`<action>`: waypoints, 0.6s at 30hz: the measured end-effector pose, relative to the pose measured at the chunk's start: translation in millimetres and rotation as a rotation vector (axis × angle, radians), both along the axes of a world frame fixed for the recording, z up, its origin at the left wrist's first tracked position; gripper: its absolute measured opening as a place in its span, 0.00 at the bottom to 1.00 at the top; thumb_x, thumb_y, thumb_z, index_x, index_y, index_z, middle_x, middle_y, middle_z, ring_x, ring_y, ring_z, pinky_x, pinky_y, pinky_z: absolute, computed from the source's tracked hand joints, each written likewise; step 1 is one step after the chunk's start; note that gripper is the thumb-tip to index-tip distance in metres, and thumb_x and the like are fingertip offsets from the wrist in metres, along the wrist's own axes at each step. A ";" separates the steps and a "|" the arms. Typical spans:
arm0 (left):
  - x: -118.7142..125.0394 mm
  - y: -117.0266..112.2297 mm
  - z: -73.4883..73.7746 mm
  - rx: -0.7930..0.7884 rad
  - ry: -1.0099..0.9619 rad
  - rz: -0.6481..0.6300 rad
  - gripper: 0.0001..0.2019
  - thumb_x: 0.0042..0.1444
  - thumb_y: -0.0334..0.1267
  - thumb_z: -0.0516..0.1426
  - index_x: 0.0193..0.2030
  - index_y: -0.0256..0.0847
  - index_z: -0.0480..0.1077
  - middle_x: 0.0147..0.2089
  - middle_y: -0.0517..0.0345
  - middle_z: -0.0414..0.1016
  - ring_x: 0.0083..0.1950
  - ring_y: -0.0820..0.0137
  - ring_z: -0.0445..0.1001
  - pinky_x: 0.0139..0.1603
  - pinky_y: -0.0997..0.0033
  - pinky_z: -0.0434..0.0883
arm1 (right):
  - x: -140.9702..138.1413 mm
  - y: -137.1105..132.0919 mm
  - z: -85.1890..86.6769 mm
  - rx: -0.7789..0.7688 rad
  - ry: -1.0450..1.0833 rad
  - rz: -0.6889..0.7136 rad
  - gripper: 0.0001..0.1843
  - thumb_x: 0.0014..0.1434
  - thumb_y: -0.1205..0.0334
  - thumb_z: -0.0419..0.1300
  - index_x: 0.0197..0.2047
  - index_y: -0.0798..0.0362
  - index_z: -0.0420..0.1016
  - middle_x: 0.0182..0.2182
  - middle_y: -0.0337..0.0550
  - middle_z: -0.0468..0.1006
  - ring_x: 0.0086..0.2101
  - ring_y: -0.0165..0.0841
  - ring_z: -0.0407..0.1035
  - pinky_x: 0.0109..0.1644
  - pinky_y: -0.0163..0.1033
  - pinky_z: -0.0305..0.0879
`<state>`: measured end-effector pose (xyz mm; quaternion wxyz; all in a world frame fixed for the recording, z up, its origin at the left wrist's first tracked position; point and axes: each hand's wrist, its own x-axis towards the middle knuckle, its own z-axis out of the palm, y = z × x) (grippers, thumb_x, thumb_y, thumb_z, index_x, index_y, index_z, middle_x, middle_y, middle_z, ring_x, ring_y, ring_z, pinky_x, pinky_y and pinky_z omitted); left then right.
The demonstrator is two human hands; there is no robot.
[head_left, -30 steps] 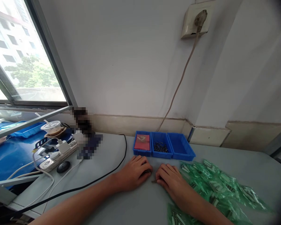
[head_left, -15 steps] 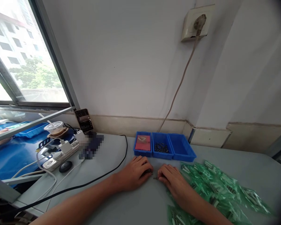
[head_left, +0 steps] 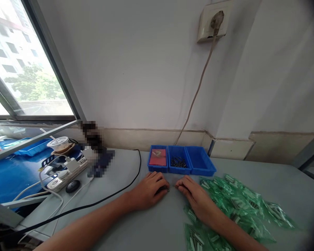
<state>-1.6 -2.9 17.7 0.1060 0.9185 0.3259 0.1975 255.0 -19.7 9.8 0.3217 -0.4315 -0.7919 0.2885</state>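
My left hand [head_left: 152,190] rests on the grey table with its fingers curled closed. A small metal pin-like piece [head_left: 168,190] pokes out at its thumb and fingertips. My right hand [head_left: 195,195] pinches another small metal pin-like piece [head_left: 175,186], its tip pointing toward the left hand. A narrow gap separates the two hands. Just behind them, a blue bin [head_left: 180,170] holds a pile of small dark metal pins [head_left: 178,162]. The blue bin to its left [head_left: 157,169] contains a red card [head_left: 157,159] with a small clear packet on it.
A third blue bin [head_left: 201,171] adjoins on the right. Green plastic bags of metal parts [head_left: 238,202] are heaped beside my right forearm. A black cable [head_left: 104,202] crosses the table at left, near a power strip [head_left: 66,176], a black oval object [head_left: 72,186] and a lidded cup [head_left: 59,143].
My right hand has shifted slightly toward the bins, and its piece sits higher, nearer level with the left hand's. The left hand stays nearly still. The camera view has shifted a little.
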 end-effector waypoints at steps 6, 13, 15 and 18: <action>-0.4 0.5 -0.5 0.014 -0.005 -0.005 0.06 0.75 0.37 0.55 0.54 0.44 0.71 0.50 0.54 0.72 0.51 0.62 0.70 0.55 0.62 0.67 | 0.1 2.6 0.0 -0.009 0.044 -0.039 0.12 0.76 0.58 0.50 0.43 0.48 0.73 0.42 0.44 0.75 0.43 0.41 0.72 0.50 0.45 0.67; -1.5 1.8 -3.6 0.020 -0.013 -0.013 0.07 0.76 0.38 0.54 0.55 0.44 0.70 0.50 0.53 0.72 0.51 0.62 0.69 0.55 0.61 0.67 | 0.4 0.8 3.7 -0.038 0.030 -0.034 0.12 0.77 0.58 0.49 0.44 0.47 0.72 0.42 0.44 0.76 0.44 0.41 0.71 0.51 0.46 0.66; -1.5 2.3 -4.7 0.026 -0.012 -0.015 0.07 0.76 0.38 0.54 0.54 0.44 0.71 0.50 0.53 0.72 0.51 0.62 0.69 0.55 0.61 0.66 | 0.6 0.8 3.2 -0.030 0.035 -0.031 0.12 0.77 0.58 0.50 0.44 0.47 0.72 0.42 0.43 0.75 0.44 0.41 0.70 0.52 0.46 0.65; -1.5 2.6 -5.5 0.036 -0.011 -0.016 0.07 0.76 0.38 0.53 0.54 0.44 0.71 0.51 0.53 0.72 0.50 0.62 0.69 0.55 0.62 0.66 | 1.2 1.6 1.6 -0.038 0.042 -0.027 0.12 0.77 0.57 0.49 0.44 0.47 0.72 0.42 0.43 0.75 0.44 0.41 0.70 0.52 0.46 0.65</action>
